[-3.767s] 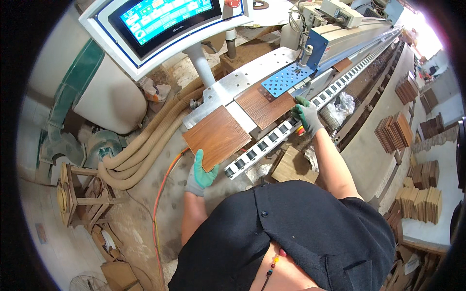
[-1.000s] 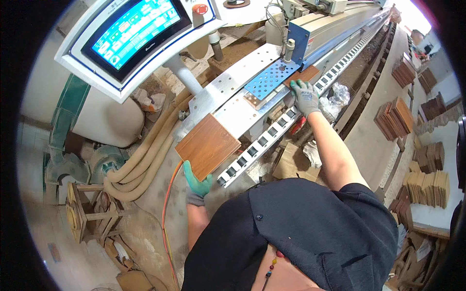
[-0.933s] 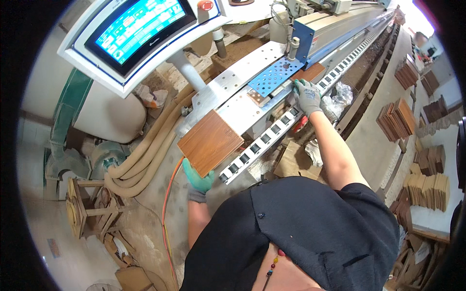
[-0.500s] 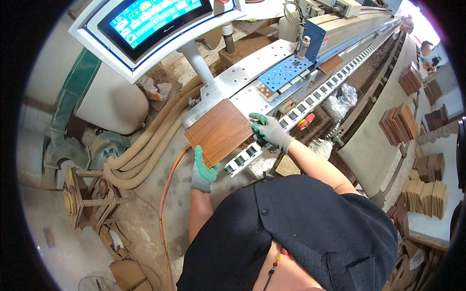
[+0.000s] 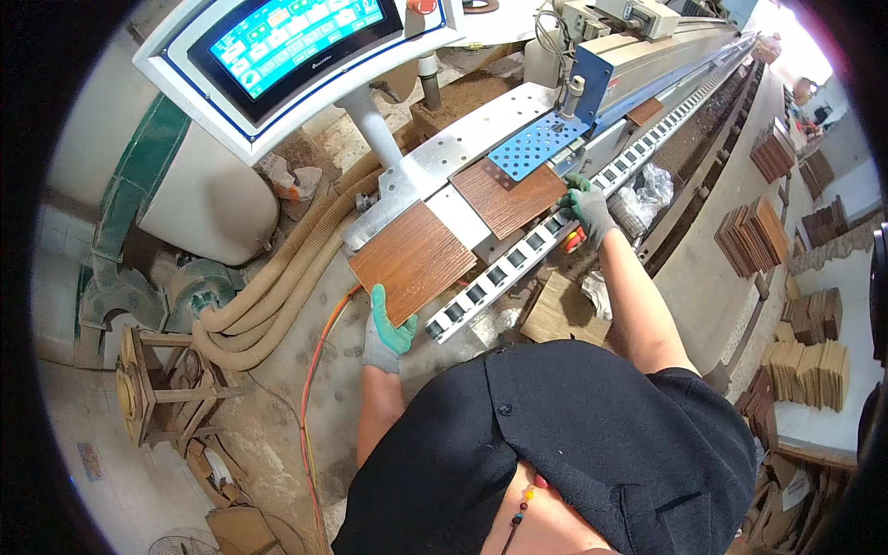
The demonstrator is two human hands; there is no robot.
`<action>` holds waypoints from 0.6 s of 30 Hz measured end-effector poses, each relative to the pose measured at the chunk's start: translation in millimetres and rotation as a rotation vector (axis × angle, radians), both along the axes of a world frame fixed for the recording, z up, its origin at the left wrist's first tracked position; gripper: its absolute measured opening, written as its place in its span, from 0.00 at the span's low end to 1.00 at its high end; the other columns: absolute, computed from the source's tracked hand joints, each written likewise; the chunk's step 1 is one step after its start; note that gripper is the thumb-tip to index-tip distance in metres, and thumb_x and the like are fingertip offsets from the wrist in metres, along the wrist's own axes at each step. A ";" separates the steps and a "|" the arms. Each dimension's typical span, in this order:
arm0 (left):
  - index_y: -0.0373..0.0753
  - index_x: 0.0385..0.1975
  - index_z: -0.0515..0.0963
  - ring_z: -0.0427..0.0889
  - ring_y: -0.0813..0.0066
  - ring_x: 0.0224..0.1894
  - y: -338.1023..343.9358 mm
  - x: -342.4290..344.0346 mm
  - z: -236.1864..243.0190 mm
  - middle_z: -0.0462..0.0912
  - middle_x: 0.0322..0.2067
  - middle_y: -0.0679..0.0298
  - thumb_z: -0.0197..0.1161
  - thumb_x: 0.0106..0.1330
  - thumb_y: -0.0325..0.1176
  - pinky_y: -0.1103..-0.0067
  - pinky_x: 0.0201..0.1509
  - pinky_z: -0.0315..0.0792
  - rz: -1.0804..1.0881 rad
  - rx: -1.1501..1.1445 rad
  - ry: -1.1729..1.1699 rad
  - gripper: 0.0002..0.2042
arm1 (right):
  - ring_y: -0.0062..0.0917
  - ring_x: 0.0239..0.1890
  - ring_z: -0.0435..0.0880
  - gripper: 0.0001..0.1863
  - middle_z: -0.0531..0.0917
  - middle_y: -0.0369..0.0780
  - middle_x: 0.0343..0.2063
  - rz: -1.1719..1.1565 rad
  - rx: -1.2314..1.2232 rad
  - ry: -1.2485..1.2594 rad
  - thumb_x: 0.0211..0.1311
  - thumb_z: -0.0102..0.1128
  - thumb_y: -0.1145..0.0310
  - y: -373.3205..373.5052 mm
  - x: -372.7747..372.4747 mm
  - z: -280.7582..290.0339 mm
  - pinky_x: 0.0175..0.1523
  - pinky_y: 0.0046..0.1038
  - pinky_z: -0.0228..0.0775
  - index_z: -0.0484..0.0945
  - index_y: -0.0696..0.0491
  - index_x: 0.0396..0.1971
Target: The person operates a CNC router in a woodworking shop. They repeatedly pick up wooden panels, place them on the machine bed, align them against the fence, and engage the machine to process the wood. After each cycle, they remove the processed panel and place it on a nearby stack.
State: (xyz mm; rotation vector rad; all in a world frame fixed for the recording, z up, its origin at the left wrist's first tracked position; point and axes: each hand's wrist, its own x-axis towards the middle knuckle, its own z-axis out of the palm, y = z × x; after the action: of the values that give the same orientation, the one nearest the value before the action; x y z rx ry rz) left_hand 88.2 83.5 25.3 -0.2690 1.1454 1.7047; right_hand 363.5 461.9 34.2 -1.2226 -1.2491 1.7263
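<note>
My left hand, in a grey glove with green palm and fingers, grips the near corner of a brown wood-grain board. Its thumb lies on the top face and its other fingers are hidden underneath. That board rests at the near end of the metal machine table. Farther right, a second wood-grain board lies flat, its far edge close against a blue perforated plate. My right hand, gloved alike, holds this board's right end with bent fingers, beside the chain conveyor.
A control screen on a post stands at the upper left. Ribbed hoses run below it. Another brown board sits farther along the machine. Stacked boards stand on the long bench at right. An orange cable crosses the floor.
My right hand has moved right and away from the left-hand board. A second board now lies by the blue plate under that hand. My left hand has stayed nearly in place.
</note>
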 end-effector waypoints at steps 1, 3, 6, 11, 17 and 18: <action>0.60 0.53 0.76 0.82 0.74 0.48 0.3 0.1 1.2 0.83 0.48 0.76 0.69 0.65 0.56 0.73 0.36 0.77 0.010 -0.012 -0.012 0.21 | 0.23 0.25 0.82 0.24 0.82 0.38 0.29 0.026 0.025 0.047 0.67 0.52 0.79 1.8 0.2 -2.4 0.31 0.24 0.77 0.71 0.56 0.64; 0.58 0.54 0.76 0.82 0.74 0.47 1.0 1.4 3.0 0.83 0.48 0.75 0.69 0.65 0.56 0.74 0.35 0.78 0.006 -0.025 0.021 0.21 | 0.21 0.29 0.82 0.26 0.82 0.37 0.32 0.069 0.064 0.130 0.67 0.52 0.80 -4.6 -2.5 -3.8 0.34 0.23 0.77 0.70 0.55 0.66; 0.54 0.55 0.75 0.84 0.75 0.42 1.9 4.2 3.6 0.84 0.46 0.73 0.68 0.64 0.59 0.78 0.30 0.80 0.041 -0.054 0.069 0.25 | 0.24 0.43 0.84 0.26 0.82 0.41 0.49 0.082 0.528 -0.123 0.66 0.57 0.77 -36.3 -7.7 1.9 0.47 0.25 0.78 0.72 0.55 0.65; 0.52 0.56 0.75 0.85 0.75 0.42 -2.5 4.2 -9.1 0.84 0.46 0.72 0.66 0.67 0.57 0.77 0.31 0.81 -0.008 0.090 0.202 0.24 | 0.46 0.68 0.71 0.28 0.71 0.49 0.67 0.360 1.265 -0.765 0.70 0.54 0.54 -111.5 -33.5 17.2 0.74 0.46 0.57 0.73 0.52 0.65; 0.47 0.61 0.72 0.82 0.72 0.51 -15.1 -10.2 -46.3 0.81 0.51 0.67 0.63 0.71 0.49 0.76 0.44 0.81 -0.095 0.153 0.410 0.23 | 0.46 0.69 0.68 0.26 0.74 0.47 0.65 0.440 1.354 -1.043 0.72 0.50 0.53 -131.7 -49.7 16.7 0.74 0.48 0.51 0.74 0.49 0.64; 0.46 0.62 0.71 0.81 0.72 0.52 -17.9 -10.0 -51.0 0.81 0.52 0.66 0.62 0.72 0.48 0.76 0.47 0.80 -0.154 0.153 0.638 0.23 | 0.45 0.68 0.69 0.25 0.74 0.47 0.65 0.416 1.391 -1.008 0.72 0.50 0.54 -131.0 -49.7 15.6 0.74 0.48 0.52 0.74 0.49 0.63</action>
State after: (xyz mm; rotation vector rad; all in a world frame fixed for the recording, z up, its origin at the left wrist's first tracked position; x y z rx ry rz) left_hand 78.3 65.7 -25.7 0.4827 1.4297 1.7769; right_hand 313.8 330.9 49.8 -0.8474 -2.6756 -0.0495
